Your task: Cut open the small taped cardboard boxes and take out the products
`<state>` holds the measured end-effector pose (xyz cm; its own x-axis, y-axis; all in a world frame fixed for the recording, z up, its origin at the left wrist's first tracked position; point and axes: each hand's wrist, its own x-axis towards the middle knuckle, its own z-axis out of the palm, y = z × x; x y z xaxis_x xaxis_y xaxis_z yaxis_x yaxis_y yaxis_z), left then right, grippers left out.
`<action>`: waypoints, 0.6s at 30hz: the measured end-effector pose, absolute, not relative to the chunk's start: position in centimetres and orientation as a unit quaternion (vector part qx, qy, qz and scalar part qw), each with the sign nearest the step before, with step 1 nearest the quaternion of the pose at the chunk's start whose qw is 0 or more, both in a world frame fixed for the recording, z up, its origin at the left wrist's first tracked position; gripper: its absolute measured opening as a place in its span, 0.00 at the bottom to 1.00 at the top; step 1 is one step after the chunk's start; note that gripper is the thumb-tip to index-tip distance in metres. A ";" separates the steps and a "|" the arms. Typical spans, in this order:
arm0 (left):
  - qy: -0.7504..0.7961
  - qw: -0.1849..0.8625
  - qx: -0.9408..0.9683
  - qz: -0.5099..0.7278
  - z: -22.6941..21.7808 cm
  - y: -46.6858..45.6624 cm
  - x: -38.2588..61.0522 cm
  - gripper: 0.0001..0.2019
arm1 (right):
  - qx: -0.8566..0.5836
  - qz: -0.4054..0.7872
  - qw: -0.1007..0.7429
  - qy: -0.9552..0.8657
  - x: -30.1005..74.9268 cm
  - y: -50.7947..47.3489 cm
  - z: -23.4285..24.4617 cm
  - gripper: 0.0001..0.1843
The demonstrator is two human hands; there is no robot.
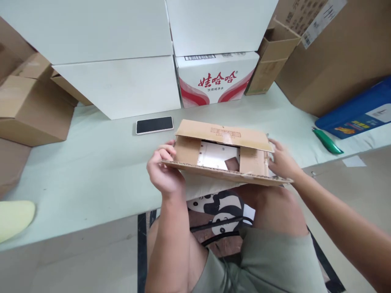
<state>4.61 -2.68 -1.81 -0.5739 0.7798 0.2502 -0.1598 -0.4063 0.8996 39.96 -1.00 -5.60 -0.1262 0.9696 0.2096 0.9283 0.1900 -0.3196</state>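
Item one, our principal piece: a cardboard box point(226, 136), just right of centre in the frame, above the front edge of the pale-covered table point(91, 175). Long flaps stand part-raised along its far and near sides; between the shorter end flaps a white panel point(215, 152) bearing a dark square shows within. Whether the box touches the tabletop, we cannot tell.

Grip, left: our left hand point(165, 171) holds the box's left end, fingers bent narrowly around it, beside the near flap's corner. Grip, right: our right hand point(279, 160) holds the right end, its fingertips partly hidden.

Far side: a smartphone point(154, 125), screen dark, lies just beyond the box's far left corner. Behind, at upper centre, a white water carton point(218, 81) with red lettering limits reach away from us; a strip of tabletop separates it from the box.

Left side: a broad stretch of tabletop runs from our left hand to the brown cartons point(36, 106).

Right side: a green-handled tool point(327, 141) lies near the table's edge, beside a blue box point(360, 108), well apart from our right hand.
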 end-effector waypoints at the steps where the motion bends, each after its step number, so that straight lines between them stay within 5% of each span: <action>1: 0.456 0.297 0.341 0.767 -1.9 -2.9 4.8 0.24 | -0.637 0.020 0.245 -0.730 38.9 -1.7 -4.0 0.16; 4: 0.470 0.289 0.340 0.762 -2.2 -3.5 5.0 0.25 | -0.528 -0.036 0.449 -0.720 35.2 -4.5 2.1 0.10; 5: 0.466 0.286 0.338 0.766 -2.2 -3.6 5.0 0.25 | -0.450 0.013 0.437 -0.779 33.8 -5.2 4.1 0.14; 10: 0.372 0.248 0.353 0.822 -2.3 -3.4 5.3 0.25 | -0.190 0.214 0.148 -0.947 28.4 -4.5 8.4 0.18; 13: 0.326 0.237 0.345 0.848 -2.2 -3.3 5.6 0.27 | -0.285 0.129 0.079 -0.947 27.7 -2.5 7.4 0.20; 18: 0.342 0.234 0.307 0.857 -1.5 -3.6 5.6 0.26 | -0.394 -0.005 0.018 -0.919 26.7 -1.3 7.2 0.43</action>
